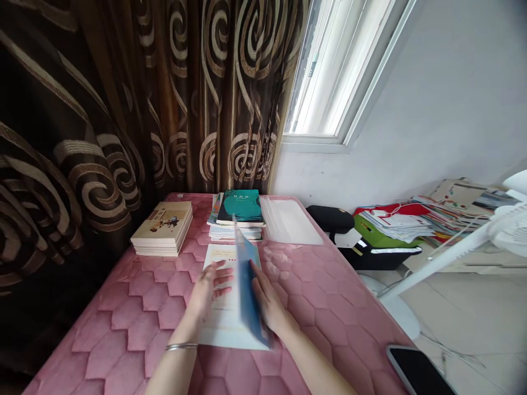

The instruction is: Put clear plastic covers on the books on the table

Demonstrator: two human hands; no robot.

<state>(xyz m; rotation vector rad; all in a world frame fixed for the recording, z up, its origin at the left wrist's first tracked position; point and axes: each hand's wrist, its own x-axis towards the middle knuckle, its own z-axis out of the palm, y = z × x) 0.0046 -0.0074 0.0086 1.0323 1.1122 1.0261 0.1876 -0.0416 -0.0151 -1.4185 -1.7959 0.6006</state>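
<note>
A thin blue-covered book (250,299) stands nearly on edge, blurred by motion, over a white printed page (224,318) lying flat on the pink cover. Whether the page belongs to the same book I cannot tell. My right hand (267,299) holds the blue cover from its right side, the fingers bent against it. Left of the book, my left hand (208,288) is over the page with its fingers apart and nothing in them. Just beyond is a pile of books with a teal book (240,207) on top. A neat stack of cream books (164,222) sits at the far left.
A pink quilted surface (144,323) lies beneath everything, with clear plastic packaging (292,220) at its back right. A phone (418,370) rests near the right edge. Beyond that edge stand a white fan (457,255) and piles of papers (395,225). A patterned curtain (214,93) hangs behind.
</note>
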